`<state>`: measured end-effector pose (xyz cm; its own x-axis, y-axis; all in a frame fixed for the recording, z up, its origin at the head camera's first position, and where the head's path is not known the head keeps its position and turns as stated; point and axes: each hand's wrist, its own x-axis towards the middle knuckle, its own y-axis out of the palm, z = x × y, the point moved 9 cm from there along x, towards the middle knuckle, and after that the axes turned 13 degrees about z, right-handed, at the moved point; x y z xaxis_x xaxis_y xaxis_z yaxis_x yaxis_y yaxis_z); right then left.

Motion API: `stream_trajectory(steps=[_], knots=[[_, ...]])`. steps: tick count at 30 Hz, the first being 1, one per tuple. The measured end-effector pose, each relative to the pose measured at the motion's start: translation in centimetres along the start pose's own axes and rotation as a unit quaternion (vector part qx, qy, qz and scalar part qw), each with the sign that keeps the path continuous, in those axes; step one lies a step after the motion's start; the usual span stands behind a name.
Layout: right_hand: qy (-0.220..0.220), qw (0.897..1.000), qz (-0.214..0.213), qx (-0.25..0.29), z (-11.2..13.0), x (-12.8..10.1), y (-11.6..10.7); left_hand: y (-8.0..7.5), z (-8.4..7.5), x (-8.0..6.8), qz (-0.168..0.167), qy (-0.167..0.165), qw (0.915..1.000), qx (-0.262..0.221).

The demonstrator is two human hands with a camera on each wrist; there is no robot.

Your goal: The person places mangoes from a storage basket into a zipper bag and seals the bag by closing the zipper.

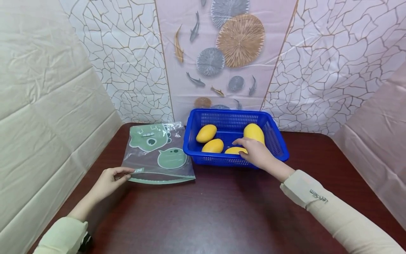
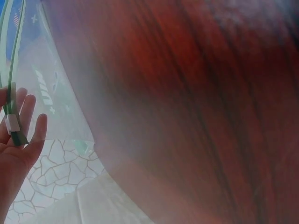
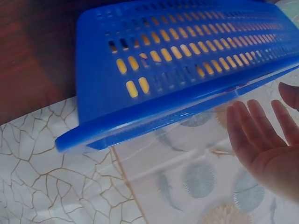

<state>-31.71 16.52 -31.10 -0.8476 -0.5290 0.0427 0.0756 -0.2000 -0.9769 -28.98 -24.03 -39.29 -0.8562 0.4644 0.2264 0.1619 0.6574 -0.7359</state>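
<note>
My left hand (image 1: 109,181) pinches the near left corner of a clear zip bag (image 1: 149,158) with green cartoon figures, lying on the table. In the left wrist view, the bag's green zip edge (image 2: 13,70) and its white slider (image 2: 12,123) pass between thumb and fingers. My right hand (image 1: 255,151) reaches over the near rim of a blue plastic basket (image 1: 188,141), fingers spread and loosely bent. Just below its fingertips lies a yellow mango (image 1: 234,150). In the right wrist view, the right hand (image 3: 266,140) holds nothing, beside the rim.
More yellow mangoes lie in the basket: one mango (image 1: 206,133) far left, another mango (image 1: 213,145) nearer, and a larger mango (image 1: 253,132) at the right. A dark red-brown table (image 1: 196,215) carries everything. A patterned cloth (image 1: 136,63) hangs close behind the basket.
</note>
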Motion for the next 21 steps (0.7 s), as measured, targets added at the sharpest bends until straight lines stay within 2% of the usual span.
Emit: stream_trajectory(steps=[8, 16, 21], knots=[[0.066, 0.996, 0.065, -0.006, -2.0, 0.6, -0.1, 0.1, -0.1, 0.3, 0.005, -0.005, 1.0000, -0.003], [0.062, 0.993, 0.095, -0.022, -3.1, 1.0, 0.2, 1.0, 0.1, 0.4, 0.022, -0.011, 0.9997, 0.001], [0.061, 0.990, 0.125, -0.018, -3.8, 1.4, 0.7, 1.1, -0.1, 0.2, 0.019, -0.006, 0.9997, 0.011]])
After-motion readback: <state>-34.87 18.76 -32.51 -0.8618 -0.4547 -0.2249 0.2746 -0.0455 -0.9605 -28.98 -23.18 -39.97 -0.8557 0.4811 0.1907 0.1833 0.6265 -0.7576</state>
